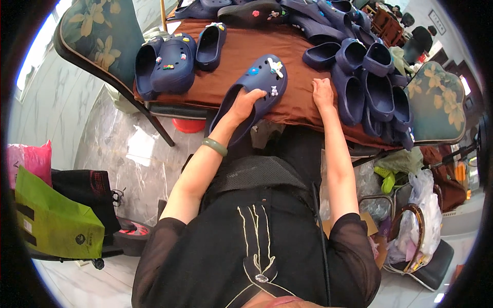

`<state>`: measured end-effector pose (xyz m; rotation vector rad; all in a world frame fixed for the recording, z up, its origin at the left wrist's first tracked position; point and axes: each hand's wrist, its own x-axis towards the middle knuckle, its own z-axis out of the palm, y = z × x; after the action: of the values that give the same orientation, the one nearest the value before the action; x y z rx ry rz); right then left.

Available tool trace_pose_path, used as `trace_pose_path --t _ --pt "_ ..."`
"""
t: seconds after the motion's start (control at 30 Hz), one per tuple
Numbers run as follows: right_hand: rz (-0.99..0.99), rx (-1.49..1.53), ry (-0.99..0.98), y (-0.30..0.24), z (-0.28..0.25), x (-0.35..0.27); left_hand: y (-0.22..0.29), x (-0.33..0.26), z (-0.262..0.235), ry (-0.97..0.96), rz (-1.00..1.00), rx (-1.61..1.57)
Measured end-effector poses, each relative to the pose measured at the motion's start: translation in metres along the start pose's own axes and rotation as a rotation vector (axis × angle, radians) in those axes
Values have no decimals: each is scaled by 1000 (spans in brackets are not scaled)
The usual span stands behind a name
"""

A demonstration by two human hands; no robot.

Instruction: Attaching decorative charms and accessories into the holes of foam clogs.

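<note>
My left hand (247,104) grips a navy-blue clog (264,84), its fingers inside the foot opening and its thumb on top of the upper. The clog is tilted over the near edge of the table, toe pointing away, with blue, white and silver charms on the toe. My right hand (322,93) is at the brown tablecloth (267,38), to the right of that clog. Its fingers are curled in, and what they may hold is hidden. A decorated clog pair (173,69) and a single clog (210,49) lie to the left. Plain clogs (379,95) are piled to the right.
More clogs (328,25) crowd the far side of the table. Floral-backed chairs (92,31) stand at both table ends. At lower left are a green bag (56,218) and a pink bag (31,161). Plastic bags (418,220) sit on a chair at lower right.
</note>
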<state>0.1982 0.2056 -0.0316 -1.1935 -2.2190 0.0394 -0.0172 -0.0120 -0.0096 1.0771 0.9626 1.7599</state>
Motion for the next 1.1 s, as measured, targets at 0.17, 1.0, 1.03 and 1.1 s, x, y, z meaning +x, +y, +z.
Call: trace_pose_path --t 0.17,1.0,1.03,1.1 --pt "-130 87 127 0 -7 -15 2 2 3 -4 -8 -23" --pt "-81 823 78 -177 -29 -86 -2 -5 5 87 126 130" --pt "-88 821 79 -178 -30 -84 -1 -4 5 92 142 148" --pt "-202 749 116 -180 -31 -83 -6 -3 0 89 156 153"
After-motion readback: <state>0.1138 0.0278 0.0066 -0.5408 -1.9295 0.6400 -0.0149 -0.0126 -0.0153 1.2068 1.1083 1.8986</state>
